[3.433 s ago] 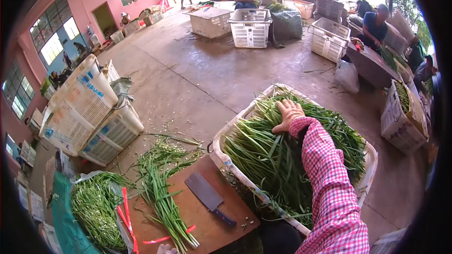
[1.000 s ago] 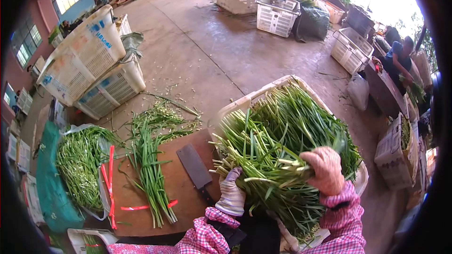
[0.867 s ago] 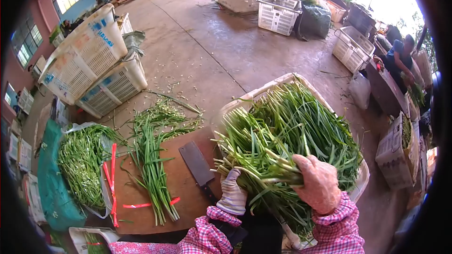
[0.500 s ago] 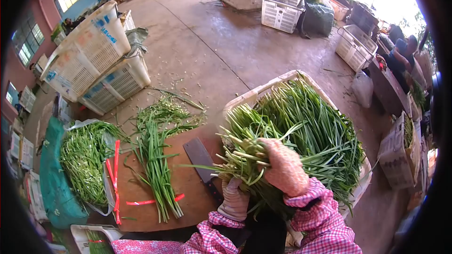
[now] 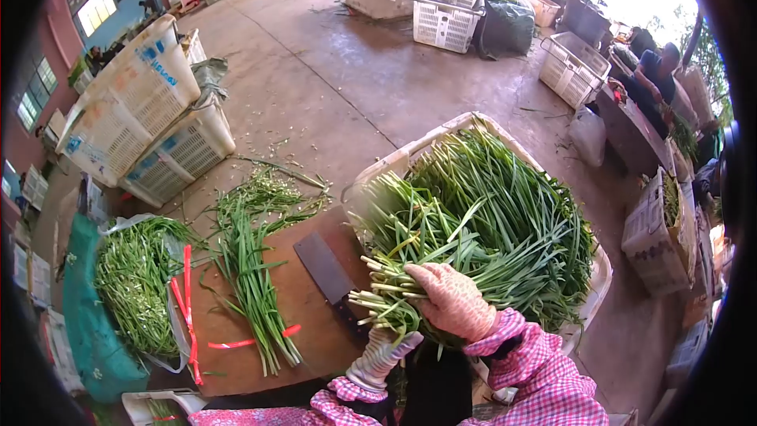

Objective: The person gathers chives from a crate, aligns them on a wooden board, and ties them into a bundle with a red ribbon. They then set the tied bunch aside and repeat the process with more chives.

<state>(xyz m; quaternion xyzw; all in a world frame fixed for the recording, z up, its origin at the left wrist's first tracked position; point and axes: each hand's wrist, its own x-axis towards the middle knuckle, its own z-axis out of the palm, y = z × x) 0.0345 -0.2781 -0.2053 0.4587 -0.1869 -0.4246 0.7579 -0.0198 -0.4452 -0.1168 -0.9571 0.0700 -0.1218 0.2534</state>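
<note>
In a gloved grip, my right hand point(image 5: 453, 300) is closed around a bunch of garlic chives point(image 5: 386, 288), its pale stem ends pointing left. Just below those stems, my left hand point(image 5: 384, 359), also gloved, curls around the lower stems with its thumb out; its fingers are partly hidden. More chives fill a white crate point(image 5: 603, 272) in front of me. A cleaver point(image 5: 323, 267) lies on the brown board point(image 5: 244, 367) to the left of the bunch. Beside it rests a smaller bundle of chives point(image 5: 252, 292), with a red tie strip point(image 5: 233, 343) at its lower end.
Left of the board, trimmings fill a clear plastic bag point(image 5: 138, 284) beside green cloth point(image 5: 95, 315). More red strips point(image 5: 188, 308) lie at the board's edge. Stacked crates point(image 5: 130, 106) stand back left. Scraps litter the floor point(image 5: 296, 146). Other people point(image 5: 658, 79) sit farther off.
My right hand has moved slightly down and left with the bunch, its stem ends now lower. My left hand has dropped a little, its thumb now apart. The whole view has shifted slightly.
</note>
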